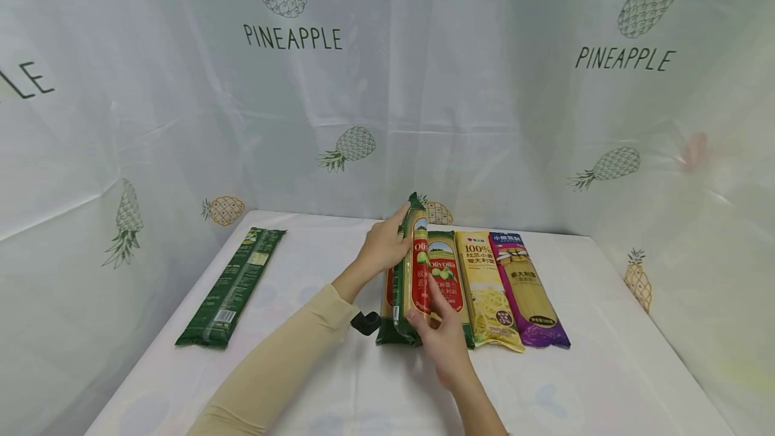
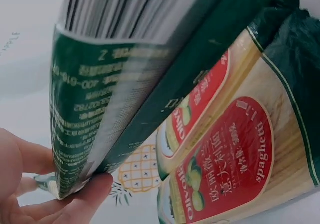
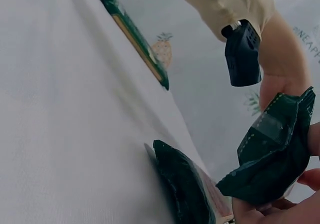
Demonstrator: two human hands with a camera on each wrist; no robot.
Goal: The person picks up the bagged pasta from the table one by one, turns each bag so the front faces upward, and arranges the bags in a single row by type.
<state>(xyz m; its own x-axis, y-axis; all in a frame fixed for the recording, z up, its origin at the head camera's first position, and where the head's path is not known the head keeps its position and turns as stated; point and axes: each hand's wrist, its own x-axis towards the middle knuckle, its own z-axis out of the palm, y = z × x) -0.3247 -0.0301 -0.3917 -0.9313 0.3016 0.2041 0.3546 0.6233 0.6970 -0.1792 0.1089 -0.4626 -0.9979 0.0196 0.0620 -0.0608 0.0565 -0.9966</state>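
Observation:
Both hands hold a green-and-red pack of Olivoilà spaghetti (image 1: 419,268), raised over the row of packs and tilted. The left hand (image 1: 384,245) grips its far end, with thumb and fingers on either side in the left wrist view. Around the near end curl the fingers of the right hand (image 1: 447,342); the crimped green end of the pack faces the right wrist view. Below lie two matching spaghetti packs: one is partly hidden under the held pack, and the other (image 1: 449,268) shows its red label just to the right.
Right of these lie a yellow pasta pack (image 1: 488,288) and a purple pasta pack (image 1: 528,291), side by side. A separate green pack (image 1: 235,291) lies at the table's left, barcode side up. A pineapple-print curtain (image 1: 460,120) stands behind the white table (image 1: 581,389).

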